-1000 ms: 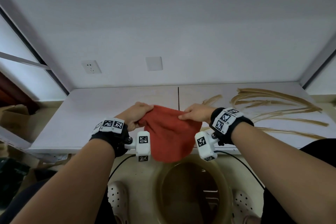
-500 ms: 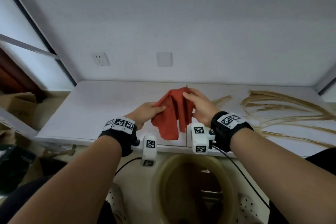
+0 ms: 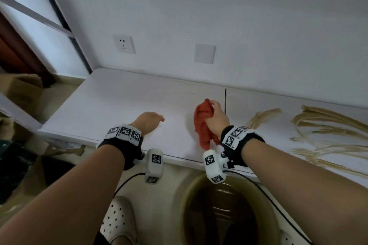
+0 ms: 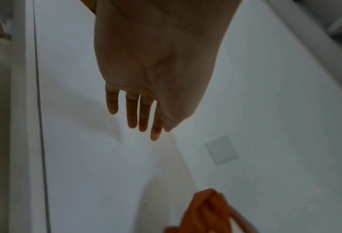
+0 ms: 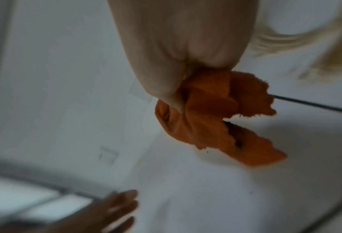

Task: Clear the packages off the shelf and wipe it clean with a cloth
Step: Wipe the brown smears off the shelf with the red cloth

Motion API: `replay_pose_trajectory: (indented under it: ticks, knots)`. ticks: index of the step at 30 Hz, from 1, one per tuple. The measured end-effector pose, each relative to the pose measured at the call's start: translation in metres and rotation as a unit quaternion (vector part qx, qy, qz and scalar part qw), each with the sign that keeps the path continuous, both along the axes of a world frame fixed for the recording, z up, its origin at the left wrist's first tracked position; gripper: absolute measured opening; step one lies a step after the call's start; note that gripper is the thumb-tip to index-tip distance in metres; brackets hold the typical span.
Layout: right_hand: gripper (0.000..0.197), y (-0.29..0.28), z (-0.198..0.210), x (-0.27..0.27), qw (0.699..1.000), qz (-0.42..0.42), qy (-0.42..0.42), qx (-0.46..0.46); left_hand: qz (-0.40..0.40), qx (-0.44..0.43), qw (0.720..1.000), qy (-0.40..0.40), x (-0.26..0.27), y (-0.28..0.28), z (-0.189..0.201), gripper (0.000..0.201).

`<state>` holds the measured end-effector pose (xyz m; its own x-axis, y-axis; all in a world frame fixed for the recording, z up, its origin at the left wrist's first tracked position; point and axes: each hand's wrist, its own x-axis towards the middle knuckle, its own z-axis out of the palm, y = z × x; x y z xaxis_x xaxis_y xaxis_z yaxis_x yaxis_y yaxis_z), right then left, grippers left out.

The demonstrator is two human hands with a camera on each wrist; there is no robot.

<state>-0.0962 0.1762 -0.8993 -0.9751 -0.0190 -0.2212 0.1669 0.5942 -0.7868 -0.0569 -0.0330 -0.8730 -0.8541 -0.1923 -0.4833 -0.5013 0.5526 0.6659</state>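
Note:
The white shelf [image 3: 119,109] runs across the head view, with no packages on it. My right hand [image 3: 217,119] grips a bunched orange-red cloth [image 3: 203,123] just above the shelf, left of the dark seam. In the right wrist view the cloth [image 5: 212,116] hangs crumpled from my curled fingers. My left hand [image 3: 149,122] hovers empty over the shelf to the left, fingers [image 4: 144,115] straight. Brown smears [image 3: 322,127] streak the shelf's right half.
A wall socket [image 3: 124,43] and a blank plate [image 3: 204,53] sit on the back wall. A brown basin [image 3: 229,211] stands on the floor below the shelf edge, beside my white clog [image 3: 119,223]. Cardboard boxes [image 3: 22,89] lie at left.
My left hand has let go of the cloth and moved left. The right hand has gathered the cloth into a bunch and now holds it alone over the shelf.

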Motion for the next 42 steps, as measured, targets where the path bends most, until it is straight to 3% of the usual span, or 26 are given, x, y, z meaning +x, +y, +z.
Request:
replay_pose_trajectory:
  ticks: [3, 6, 8, 12, 14, 22, 30, 34, 37, 42]
  knots:
    - [0.068, -0.027, -0.024, -0.017, 0.971, 0.186, 0.08, 0.131, 0.012, -0.065, 0.998, -0.011, -0.004, -0.037, -0.021, 0.036]
    - [0.068, -0.057, -0.055, -0.017, 0.882, 0.384, 0.046, 0.269, 0.01, -0.124, 0.992, 0.005, -0.006, -0.062, -0.034, 0.036]
    - [0.057, -0.076, -0.065, -0.009, 0.837, 0.458, 0.067, 0.292, 0.029, -0.145, 0.989, 0.023, -0.008, -0.073, -0.043, 0.034]
    - [0.049, -0.109, -0.075, -0.015, 0.785, 0.522, 0.061, 0.329, 0.081, -0.168, 0.981, 0.053, -0.019, -0.082, -0.056, 0.038]
    - [0.059, -0.12, -0.077, -0.034, 0.786, 0.521, 0.047, 0.33, 0.075, -0.189, 0.977, 0.065, -0.029, -0.083, -0.059, 0.038]
    - [0.076, -0.118, -0.082, -0.129, 0.847, 0.412, 0.007, 0.337, 0.03, -0.217, 0.971, 0.097, -0.069, -0.079, -0.07, 0.041]
    - [0.071, -0.026, -0.087, -0.201, 0.924, 0.187, -0.027, 0.332, -0.01, -0.265, 0.963, 0.04, -0.079, -0.078, -0.079, 0.047]
    - [0.064, -0.029, -0.092, -0.202, 0.959, 0.094, 0.011, 0.266, 0.0, -0.251, 0.968, 0.015, -0.076, -0.091, -0.085, 0.046]
    - [0.056, -0.064, -0.09, -0.203, 0.957, 0.13, 0.031, 0.257, 0.017, -0.236, 0.971, 0.024, -0.075, -0.098, -0.086, 0.044]
    - [0.058, -0.143, -0.079, -0.194, 0.913, 0.271, 0.009, 0.304, 0.033, -0.212, 0.976, 0.035, -0.072, -0.103, -0.087, 0.043]
